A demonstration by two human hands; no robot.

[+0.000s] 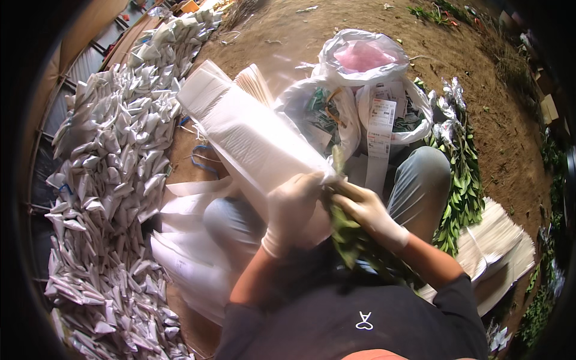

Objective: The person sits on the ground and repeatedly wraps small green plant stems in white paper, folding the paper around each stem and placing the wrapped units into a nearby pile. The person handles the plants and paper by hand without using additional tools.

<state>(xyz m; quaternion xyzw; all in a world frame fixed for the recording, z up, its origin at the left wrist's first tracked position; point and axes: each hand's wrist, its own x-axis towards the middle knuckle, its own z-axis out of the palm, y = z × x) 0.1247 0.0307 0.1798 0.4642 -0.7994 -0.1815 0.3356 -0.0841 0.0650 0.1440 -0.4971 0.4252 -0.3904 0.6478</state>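
Note:
Both my hands wear thin whitish gloves and meet before my lap. My left hand (294, 202) is closed at the lower end of a long folded white paper sheet (265, 139), which slants up to the left. With my right hand (366, 209) I grip the stems of a leafy green bundle (346, 234) whose leaves hang down toward my shirt. Fingers of both hands nearly touch where paper and stems come together; the exact pinch is partly hidden. More white paper sheets (193, 252) lie fanned beside my left knee.
A long heap of white paper-wrapped bundles (112, 180) covers the left. Ahead stand white plastic bags, one with pink material (362, 56), others with green-and-white packets (319, 112) and a printed label strip (381, 121). Leafy branches (461, 189) and a tied paper stack (490, 247) lie right.

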